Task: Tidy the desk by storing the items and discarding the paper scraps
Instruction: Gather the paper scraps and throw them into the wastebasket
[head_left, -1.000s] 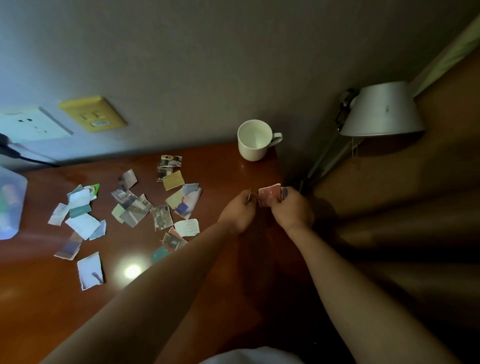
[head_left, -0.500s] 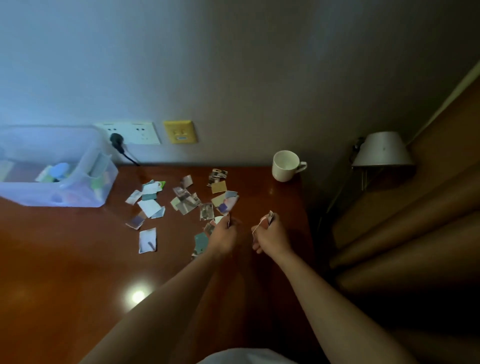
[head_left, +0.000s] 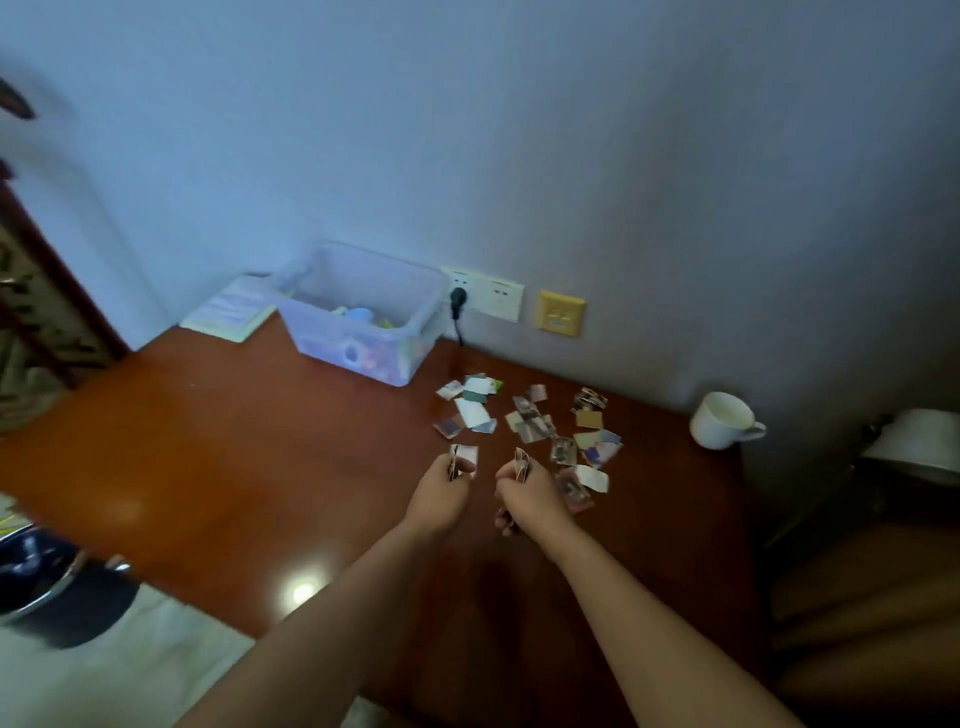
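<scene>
While paper scraps (head_left: 535, 423) lay scattered on far desk (head_left: 234, 441), left hand (head_left: 441, 496) and right hand (head_left: 530, 493) each pinched small piece (head_left: 521, 460) between curled fingers (head_left: 464, 474). Discarding step likely; next, carry pieces to bin (head_left: 52, 587) near left.

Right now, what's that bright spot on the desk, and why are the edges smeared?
Head view: the bright spot is a light's glare on the glossy desk; same view: the left edge, with the dark bin, is blurred; same view: the lamp side lies in shadow.

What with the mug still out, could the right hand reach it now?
Probably yes: only flat paper scraps on the desk lie between the right hand and the mug, though that hand pinches a scrap.
</scene>
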